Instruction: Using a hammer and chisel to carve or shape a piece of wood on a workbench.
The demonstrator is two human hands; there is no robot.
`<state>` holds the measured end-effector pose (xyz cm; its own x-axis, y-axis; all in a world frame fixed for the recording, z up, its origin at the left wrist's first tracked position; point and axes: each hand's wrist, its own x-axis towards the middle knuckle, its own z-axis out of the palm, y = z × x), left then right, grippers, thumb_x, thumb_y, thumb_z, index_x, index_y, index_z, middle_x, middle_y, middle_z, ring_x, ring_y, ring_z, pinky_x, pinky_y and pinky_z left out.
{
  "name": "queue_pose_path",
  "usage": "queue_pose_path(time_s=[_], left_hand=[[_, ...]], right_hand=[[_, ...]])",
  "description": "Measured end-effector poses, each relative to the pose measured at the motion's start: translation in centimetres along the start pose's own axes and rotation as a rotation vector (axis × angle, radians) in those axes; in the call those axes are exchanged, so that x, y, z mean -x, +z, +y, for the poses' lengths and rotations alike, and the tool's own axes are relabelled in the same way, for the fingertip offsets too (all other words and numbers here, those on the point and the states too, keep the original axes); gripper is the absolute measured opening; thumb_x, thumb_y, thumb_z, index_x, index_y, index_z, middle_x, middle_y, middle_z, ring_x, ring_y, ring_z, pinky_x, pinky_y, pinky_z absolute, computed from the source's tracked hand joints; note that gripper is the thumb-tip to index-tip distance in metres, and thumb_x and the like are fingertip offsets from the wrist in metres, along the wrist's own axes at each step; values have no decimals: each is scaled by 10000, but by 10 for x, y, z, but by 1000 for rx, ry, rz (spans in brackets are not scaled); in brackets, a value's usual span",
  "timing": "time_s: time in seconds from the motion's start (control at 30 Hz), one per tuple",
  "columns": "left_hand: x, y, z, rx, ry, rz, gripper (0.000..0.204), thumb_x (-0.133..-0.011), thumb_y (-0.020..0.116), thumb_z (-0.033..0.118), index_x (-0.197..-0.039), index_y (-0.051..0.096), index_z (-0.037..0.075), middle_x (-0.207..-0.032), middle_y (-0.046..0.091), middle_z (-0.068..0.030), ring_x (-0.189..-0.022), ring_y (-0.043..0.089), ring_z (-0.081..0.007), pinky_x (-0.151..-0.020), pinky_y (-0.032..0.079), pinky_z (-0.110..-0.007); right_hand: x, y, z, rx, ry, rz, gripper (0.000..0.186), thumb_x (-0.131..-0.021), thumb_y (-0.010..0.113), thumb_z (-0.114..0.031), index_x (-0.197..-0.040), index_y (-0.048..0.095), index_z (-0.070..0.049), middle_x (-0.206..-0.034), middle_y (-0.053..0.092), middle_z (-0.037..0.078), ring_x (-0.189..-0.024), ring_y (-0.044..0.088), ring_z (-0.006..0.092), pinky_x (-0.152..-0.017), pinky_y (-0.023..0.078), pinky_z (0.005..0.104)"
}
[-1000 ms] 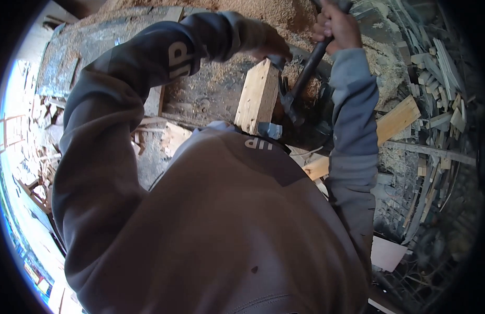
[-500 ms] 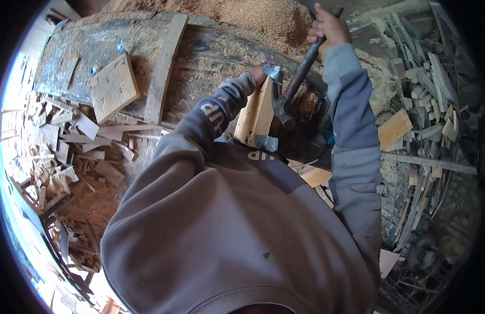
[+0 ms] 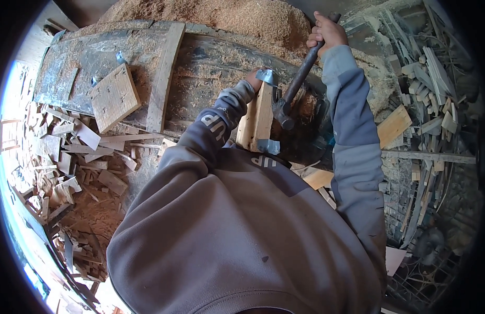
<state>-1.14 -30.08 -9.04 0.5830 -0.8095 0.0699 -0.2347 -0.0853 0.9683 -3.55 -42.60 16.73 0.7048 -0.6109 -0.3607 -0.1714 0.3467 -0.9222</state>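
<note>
My right hand (image 3: pixel 330 35), at the far right, is wrapped round the dark handle of a hammer (image 3: pixel 303 73). The hammer's head hangs low, close to the right side of a wooden block (image 3: pixel 259 118). At the far end of this pale block, my left hand (image 3: pixel 253 80) grips it, its fingers partly hidden. A shiny bluish strip (image 3: pixel 267 77) covers that end beside my fingers. Another bluish strip (image 3: pixel 268 146) wraps the block's near end, just beyond my sweatshirt.
A dusty bench (image 3: pixel 205 78) stretches across the far side, with a sawdust heap (image 3: pixel 253 18) behind it. On it lie a long plank (image 3: pixel 165 78) and a square board (image 3: pixel 115 98). Wood offcuts (image 3: pixel 69 152) pile up at left; more scraps (image 3: pixel 431 94) stack at right.
The view has shifted slightly, so the bench and boards sit a little lower. Both hands keep their grips, and the hammer stays beside the block with hardly any movement.
</note>
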Motion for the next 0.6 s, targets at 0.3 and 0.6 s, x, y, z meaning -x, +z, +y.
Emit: queue_pose_path(time_s=[0.3, 0.6], left_hand=[[-5, 2, -18, 81, -19, -15, 315, -842, 396, 201, -1065, 566, 58, -1081, 579, -162, -1007, 508, -352, -892, 401, -384], [-5, 2, -25, -13, 46, 96, 257, -846, 461, 185, -1016, 574, 29, -969, 605, -153, -899, 576, -267, -802, 443, -351]], right_hand=[[3, 15, 1, -21, -9, -16, 242, -852, 579, -192, -727, 400, -87, -536, 259, -39, -417, 272, 68, -412, 249, 250], [-2, 29, -8, 11, -222, -25, 288, -838, 586, -176, -665, 393, -52, -500, 336, 22, -376, 321, 100, -357, 273, 281]])
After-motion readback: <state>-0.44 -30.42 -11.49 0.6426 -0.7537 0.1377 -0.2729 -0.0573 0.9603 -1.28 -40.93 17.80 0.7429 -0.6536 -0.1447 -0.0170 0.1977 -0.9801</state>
